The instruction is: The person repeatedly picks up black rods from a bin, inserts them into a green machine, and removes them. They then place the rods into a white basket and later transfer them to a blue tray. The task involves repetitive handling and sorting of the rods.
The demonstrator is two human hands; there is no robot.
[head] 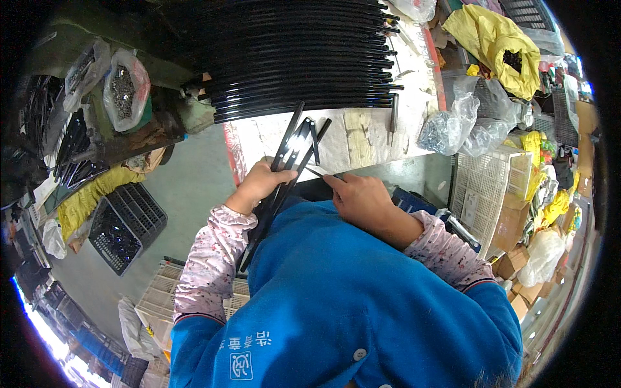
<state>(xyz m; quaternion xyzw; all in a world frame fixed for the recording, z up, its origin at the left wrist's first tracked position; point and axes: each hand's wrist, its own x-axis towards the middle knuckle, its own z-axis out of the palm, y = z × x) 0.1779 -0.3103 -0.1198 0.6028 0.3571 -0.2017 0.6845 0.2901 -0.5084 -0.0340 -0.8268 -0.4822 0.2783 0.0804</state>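
Observation:
My left hand (264,186) grips a pair of long black metal tubes (290,140) side by side, the thumb across the top. The tubes slant from the bench edge down along my left forearm. Near their far end, a short black hinged link (314,140) with shiny rivets stands out from them. Just to the right, my right hand (361,196) has its index finger stretched along a thin dark rod (316,171), which it seems to hold. The rod's inner end is hidden by the fingers. Both hands are at the near edge of the bench.
Many black tubes (301,63) lie in rows across the covered bench (361,138). A thin tool with a dark handle (394,114) lies at their right end. Bags of small hardware (439,131) hang at right; another bag (123,92) sits left. A black crate (128,225) stands on the floor.

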